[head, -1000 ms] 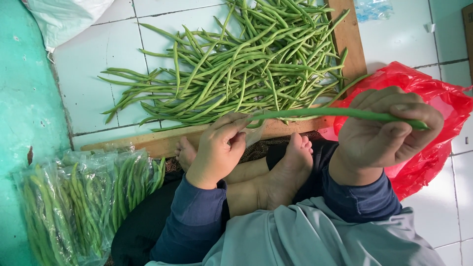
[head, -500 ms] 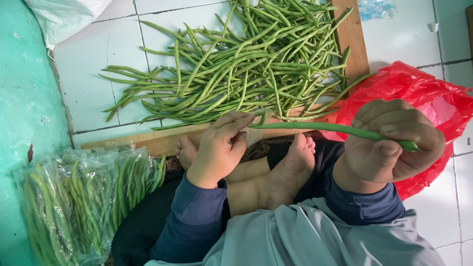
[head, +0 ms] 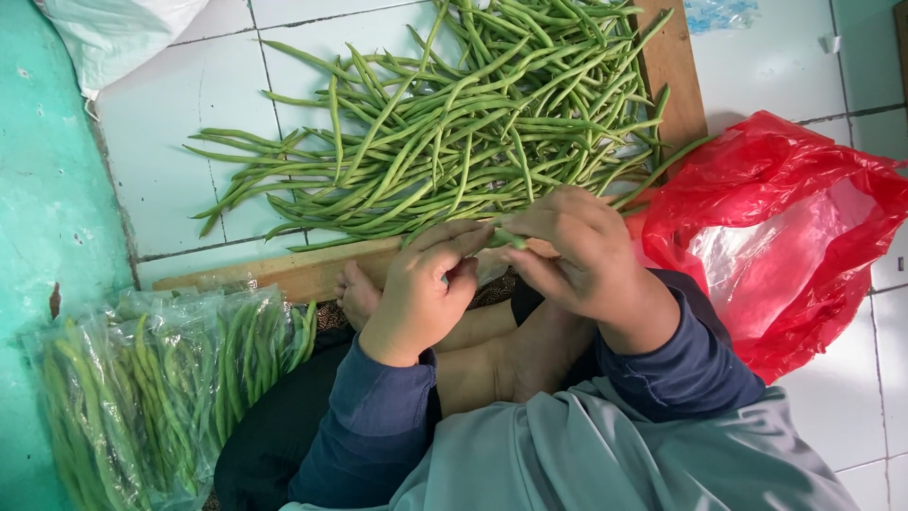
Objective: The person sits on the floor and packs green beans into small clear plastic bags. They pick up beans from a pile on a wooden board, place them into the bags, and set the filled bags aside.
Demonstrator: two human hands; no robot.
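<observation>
I am looking down at a single green bean that both hands are pinching between them, just above the near edge of the wooden board. The left hand is curling its fingers closed around one end, thumb pressing against forefinger; the right hand is closing its fingertips on the other end. Most of the bean is hiding under the fingers, so I cannot tell its full length.

Beyond the hands, one loose heap of green beans is lying across white floor tiles, too many for me to count, and it is spilling against a second wooden strip at the right.

I am counting four packages. One red plastic bag is sitting crumpled and open just beside the right forearm. One clear plastic bag of beans is lying at the lower left, next to the knee, against the turquoise wall. One white sack is showing at the top left corner, and one crinkled clear wrapper is showing at the top edge.

Two bare feet are resting under the wrists, crossing between the dark blue sleeves.
</observation>
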